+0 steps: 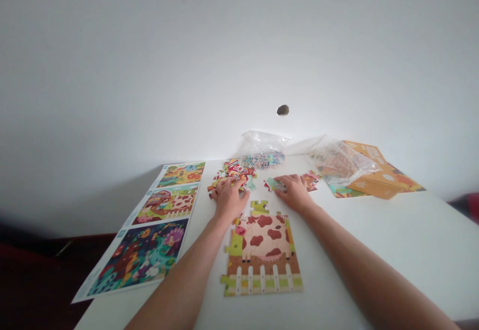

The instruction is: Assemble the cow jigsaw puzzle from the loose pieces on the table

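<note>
A partly joined cow puzzle [262, 252] lies on the white table [374, 250] in front of me. My left hand [228, 196] rests palm down on a heap of loose red and white puzzle pieces [234, 170], fingers curled over them. Whether it grips one I cannot make out. My right hand [295, 189] lies flat beside it, fingertips on a pale green loose piece [274, 184]. A green piece [259, 206] sits at the top edge of the joined puzzle, between my hands.
A picture sheet [149, 230] with three puzzle designs lies along the left table edge. At the back are a clear bag of pieces [262, 153], an empty-looking plastic bag [337, 163] and an orange box [381, 172]. More loose pieces [310, 179] lie right of my hand.
</note>
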A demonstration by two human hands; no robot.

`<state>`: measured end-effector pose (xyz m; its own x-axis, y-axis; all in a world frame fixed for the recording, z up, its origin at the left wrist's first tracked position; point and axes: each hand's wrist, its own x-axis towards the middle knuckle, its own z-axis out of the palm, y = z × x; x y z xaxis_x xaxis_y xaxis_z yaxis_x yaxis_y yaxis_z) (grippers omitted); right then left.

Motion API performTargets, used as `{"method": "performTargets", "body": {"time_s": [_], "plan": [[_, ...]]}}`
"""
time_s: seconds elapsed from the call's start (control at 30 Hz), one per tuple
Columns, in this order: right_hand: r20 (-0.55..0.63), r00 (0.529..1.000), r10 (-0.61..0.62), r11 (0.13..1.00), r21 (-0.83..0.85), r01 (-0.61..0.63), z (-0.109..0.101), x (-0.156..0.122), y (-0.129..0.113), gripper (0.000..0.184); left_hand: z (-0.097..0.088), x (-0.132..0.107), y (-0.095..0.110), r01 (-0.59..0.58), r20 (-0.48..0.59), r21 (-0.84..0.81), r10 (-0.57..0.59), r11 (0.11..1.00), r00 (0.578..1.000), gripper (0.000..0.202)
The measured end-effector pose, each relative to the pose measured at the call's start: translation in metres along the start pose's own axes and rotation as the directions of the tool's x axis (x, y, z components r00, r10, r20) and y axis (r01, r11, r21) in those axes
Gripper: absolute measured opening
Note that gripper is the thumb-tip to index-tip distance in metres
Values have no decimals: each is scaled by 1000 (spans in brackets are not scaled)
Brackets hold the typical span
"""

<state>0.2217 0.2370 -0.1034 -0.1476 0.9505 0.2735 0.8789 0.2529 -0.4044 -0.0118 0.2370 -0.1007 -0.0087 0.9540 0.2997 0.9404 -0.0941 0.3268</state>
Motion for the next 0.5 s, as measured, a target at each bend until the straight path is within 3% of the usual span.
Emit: {"method": "performTargets", "body": {"time_s": [0.5], "plan": [[-6,1000,-23,1000,6,23,0,-3,0,39,1,0,-1,-7,-6,14,7,1000,1000,36]]}}
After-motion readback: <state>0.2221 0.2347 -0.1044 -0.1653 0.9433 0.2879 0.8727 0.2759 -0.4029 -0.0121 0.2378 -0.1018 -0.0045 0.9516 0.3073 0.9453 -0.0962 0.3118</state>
